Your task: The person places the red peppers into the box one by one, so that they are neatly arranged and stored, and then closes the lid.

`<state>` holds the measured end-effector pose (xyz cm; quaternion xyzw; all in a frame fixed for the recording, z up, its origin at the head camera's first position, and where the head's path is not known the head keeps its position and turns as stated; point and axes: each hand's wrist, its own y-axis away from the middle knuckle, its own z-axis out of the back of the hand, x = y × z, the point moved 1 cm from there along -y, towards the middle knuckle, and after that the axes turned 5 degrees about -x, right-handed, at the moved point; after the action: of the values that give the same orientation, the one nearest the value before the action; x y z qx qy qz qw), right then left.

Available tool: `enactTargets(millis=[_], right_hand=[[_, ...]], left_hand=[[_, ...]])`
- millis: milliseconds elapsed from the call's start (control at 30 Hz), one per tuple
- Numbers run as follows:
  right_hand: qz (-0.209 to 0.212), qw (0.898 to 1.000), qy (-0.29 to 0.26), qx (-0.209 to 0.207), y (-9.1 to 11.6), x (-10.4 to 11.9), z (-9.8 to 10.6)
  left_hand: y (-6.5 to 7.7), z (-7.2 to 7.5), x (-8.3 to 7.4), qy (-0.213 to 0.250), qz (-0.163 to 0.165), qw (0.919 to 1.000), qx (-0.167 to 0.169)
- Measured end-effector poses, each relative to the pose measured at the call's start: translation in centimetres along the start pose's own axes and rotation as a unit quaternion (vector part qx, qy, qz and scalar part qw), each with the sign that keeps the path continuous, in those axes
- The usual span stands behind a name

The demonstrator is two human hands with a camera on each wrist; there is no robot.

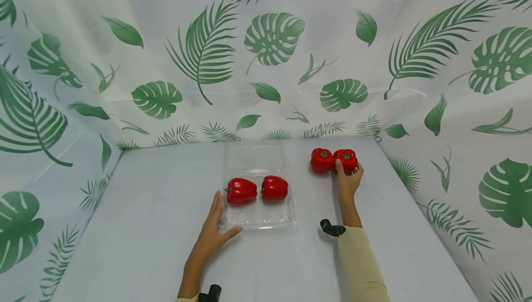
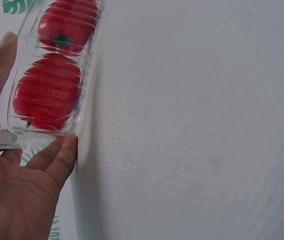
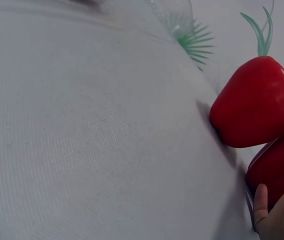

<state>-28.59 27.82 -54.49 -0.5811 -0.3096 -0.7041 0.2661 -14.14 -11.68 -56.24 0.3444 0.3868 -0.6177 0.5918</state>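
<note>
A clear plastic clamshell box [image 1: 257, 221] lies with its lid flipped back on the white table. Two red bell peppers lie on their sides in it, one at the left [image 1: 242, 192] and one at the right [image 1: 275, 189]. My left hand [image 1: 214, 232] rests along the box's left side, fingers straight and thumb spread by the front edge. At the back right, my right hand [image 1: 348, 182] grips an upright red bell pepper [image 1: 345, 155] between thumb and fingers. Close beside it stands another red bell pepper [image 3: 256, 102], its green stem up.
The white table [image 1: 145, 228] runs back to a leaf-printed curtain [image 1: 311, 34], which hangs behind and along both sides. The raised lid [image 1: 255, 158] lies flat behind the box. A black wrist camera [image 1: 331, 228] sits on the right wrist.
</note>
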Motion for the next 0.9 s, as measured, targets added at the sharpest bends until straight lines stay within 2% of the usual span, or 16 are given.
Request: enactTargets(millis=[367, 633, 900], right_hand=[[-0.007, 0.999, -0.04, -0.033, -0.1, -0.4, 0.2], [-0.024, 0.996, -0.057, -0.066, 0.0, -0.5, 1.1], [-0.013, 0.994, -0.087, -0.07, 0.2, -0.4, 1.9]], left_hand=[[0.0, 0.1, 0.0, 0.005, -0.003, 1.0, 0.001], [-0.1, 0.1, 0.2, 0.011, -0.014, 0.9998, 0.004], [0.0, 0.1, 0.1, 0.011, -0.004, 0.9999, 0.002]])
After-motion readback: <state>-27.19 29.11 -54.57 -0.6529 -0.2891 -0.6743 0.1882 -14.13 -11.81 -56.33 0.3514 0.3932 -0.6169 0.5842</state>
